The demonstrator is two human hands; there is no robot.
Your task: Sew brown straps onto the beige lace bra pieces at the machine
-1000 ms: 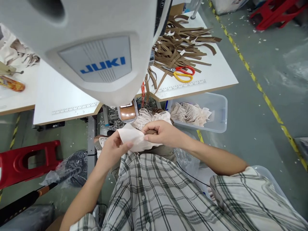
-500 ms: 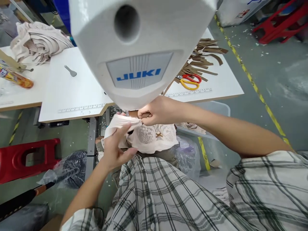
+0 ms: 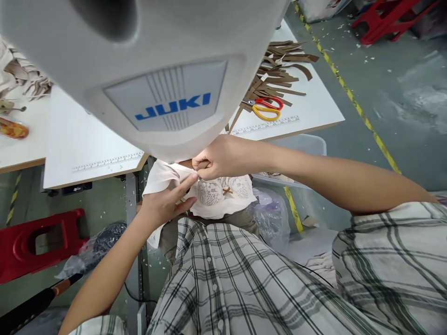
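Note:
A pale pink lace bra (image 3: 223, 200) with a small brown bow hangs over the lap, below the white JUKI sewing machine head (image 3: 167, 93). My right hand (image 3: 218, 158) is closed, pinching the fabric edge just under the machine. Beside it, my left hand (image 3: 167, 202) lies on the pale side fabric of the bra, its index fingertip meeting the right hand's fingers and its thumb apart. The machine head hides whatever lies directly beneath it.
Red-and-yellow scissors (image 3: 267, 109) and brown strips (image 3: 279, 74) lie on the white table (image 3: 314, 107) at the right. A clear plastic bin (image 3: 314, 144) stands below. Left are a bottle (image 3: 12, 129), piled fabric (image 3: 21, 77) and a red stool (image 3: 38, 242).
The view has shifted closer to the machine head. My left hand's fingers have flattened onto the fabric and its fingertip has come nearer my right hand, which keeps its pinch.

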